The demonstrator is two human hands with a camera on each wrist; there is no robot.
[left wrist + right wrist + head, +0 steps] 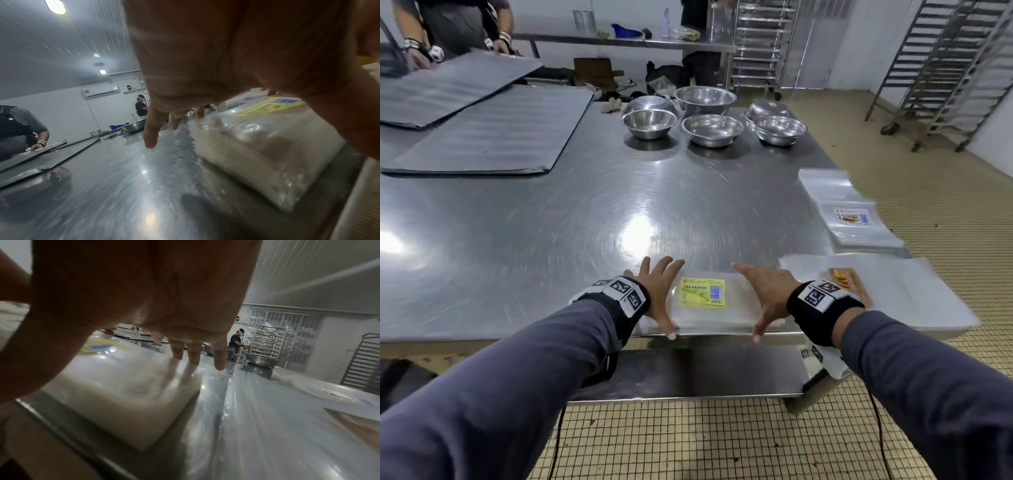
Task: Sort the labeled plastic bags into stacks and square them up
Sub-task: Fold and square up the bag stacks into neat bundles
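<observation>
Steel table (585, 212), near edge: 1 stack of clear bags with yellow KEK PANDAN label (702, 292), flanked by left hand (659, 294) and right hand (767, 294), fingers spread straight, gripping nothing. Right of it: stack with orange label (847, 281); further back, stack with blue-and-white label (854, 216). Far side: 6 steel bowls (711, 129); 2 dark trays (493, 133) at left

The right wristband (822, 301) is covering part of the orange label (847, 281), its print apparently too blurred to read.
</observation>
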